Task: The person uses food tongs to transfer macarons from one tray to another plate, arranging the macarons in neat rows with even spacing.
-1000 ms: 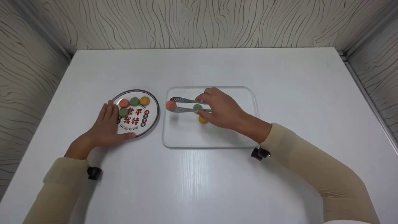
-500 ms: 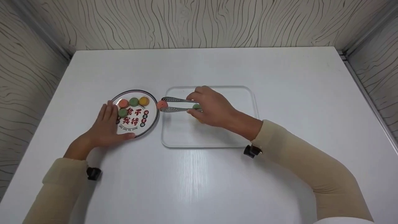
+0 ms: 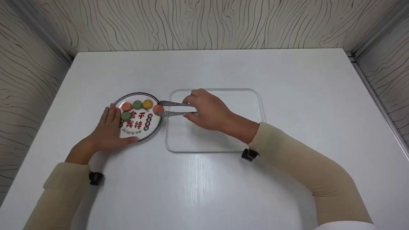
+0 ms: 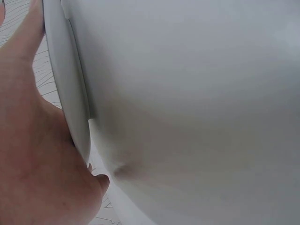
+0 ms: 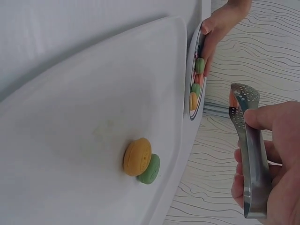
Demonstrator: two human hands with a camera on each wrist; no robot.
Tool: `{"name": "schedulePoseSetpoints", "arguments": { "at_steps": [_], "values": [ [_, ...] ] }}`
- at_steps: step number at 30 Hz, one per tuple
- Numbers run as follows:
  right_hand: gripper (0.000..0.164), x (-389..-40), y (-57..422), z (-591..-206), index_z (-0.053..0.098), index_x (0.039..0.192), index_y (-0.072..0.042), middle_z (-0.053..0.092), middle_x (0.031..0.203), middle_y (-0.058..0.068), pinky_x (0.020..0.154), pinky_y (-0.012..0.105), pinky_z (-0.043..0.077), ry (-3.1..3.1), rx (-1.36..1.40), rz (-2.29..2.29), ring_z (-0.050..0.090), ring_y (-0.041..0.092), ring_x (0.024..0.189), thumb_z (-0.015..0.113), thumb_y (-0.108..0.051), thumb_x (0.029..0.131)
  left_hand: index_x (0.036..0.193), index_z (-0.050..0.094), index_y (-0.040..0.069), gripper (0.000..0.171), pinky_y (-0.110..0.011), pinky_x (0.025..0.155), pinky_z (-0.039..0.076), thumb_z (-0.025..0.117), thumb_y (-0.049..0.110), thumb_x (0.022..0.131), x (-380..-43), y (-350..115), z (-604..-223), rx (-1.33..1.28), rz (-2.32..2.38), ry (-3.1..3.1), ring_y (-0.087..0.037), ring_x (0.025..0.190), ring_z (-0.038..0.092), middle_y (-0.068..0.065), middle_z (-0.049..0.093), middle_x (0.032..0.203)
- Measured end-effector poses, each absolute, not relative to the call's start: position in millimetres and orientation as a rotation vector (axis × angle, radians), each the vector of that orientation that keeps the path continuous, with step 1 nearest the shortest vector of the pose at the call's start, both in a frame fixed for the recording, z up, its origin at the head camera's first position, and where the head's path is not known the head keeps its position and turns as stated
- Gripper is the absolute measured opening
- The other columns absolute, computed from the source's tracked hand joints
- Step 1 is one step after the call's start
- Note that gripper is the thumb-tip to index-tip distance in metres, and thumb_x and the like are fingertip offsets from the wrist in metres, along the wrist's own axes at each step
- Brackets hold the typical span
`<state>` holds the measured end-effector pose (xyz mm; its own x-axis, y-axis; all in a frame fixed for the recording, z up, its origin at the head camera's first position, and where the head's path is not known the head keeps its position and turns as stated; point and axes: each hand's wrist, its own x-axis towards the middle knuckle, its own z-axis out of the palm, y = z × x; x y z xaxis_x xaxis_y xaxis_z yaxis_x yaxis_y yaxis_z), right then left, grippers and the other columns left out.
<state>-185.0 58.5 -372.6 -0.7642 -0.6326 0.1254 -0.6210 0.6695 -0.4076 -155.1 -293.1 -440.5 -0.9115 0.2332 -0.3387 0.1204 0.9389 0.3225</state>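
My right hand (image 3: pixel 209 110) holds metal tongs (image 3: pixel 174 113) with perforated tips. Between those tips is a pink macaron (image 3: pixel 156 109), raised over the right rim of a round printed plate (image 3: pixel 154 126). My left hand (image 3: pixel 107 132) rests against the plate's left side, fingers straight and thumb spread along the near rim. On the plate are a pink macaron (image 3: pixel 127 106), two green macarons (image 3: pixel 137 104) and a yellow macaron (image 3: pixel 147 103). In the right wrist view, a yellow macaron (image 5: pixel 138 157) and a green macaron (image 5: pixel 150 169) lie on the tray; my hand hides them in the head view.
A white rectangular tray (image 3: pixel 191 140) with rounded corners lies right of the plate, under my right hand. Both stand on a white table (image 3: pixel 198 185). Wood-grain patterned panels (image 3: pixel 204 25) rise behind the table and at its sides.
My right hand has moved left with the tongs, carrying the pink macaron from above the tray's left part to over the plate's right rim. My left hand has stayed in place.
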Motion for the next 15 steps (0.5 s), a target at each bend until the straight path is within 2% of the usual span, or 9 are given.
{"name": "schedulePoseSetpoints", "arguments": {
  "at_steps": [5,15],
  "values": [
    [0.026,-183,45,-375,0.073,0.117,-0.008,0.064,0.101,0.006,0.076,0.032,0.052,2.828,-1.095,-0.656,0.055,0.019,0.093,0.073,-0.023,0.096,0.154,-0.007,-0.015,0.133,-0.066,0.119,0.007,0.064,0.073,0.084,-155,-294,-442,0.258,0.417,2.719,-0.050,0.149,-0.020,-0.031,-0.022,0.162],
    [0.028,-183,21,-381,0.072,0.120,-0.007,0.065,0.106,0.008,0.080,0.031,0.053,2.815,-1.063,-0.629,0.055,0.019,0.098,0.071,-0.023,0.096,0.155,-0.006,-0.015,0.132,-0.066,0.119,0.006,0.064,0.072,0.084,-154,-293,-440,0.262,0.424,2.722,-0.050,0.150,-0.019,-0.030,-0.021,0.163]
  ]
}}
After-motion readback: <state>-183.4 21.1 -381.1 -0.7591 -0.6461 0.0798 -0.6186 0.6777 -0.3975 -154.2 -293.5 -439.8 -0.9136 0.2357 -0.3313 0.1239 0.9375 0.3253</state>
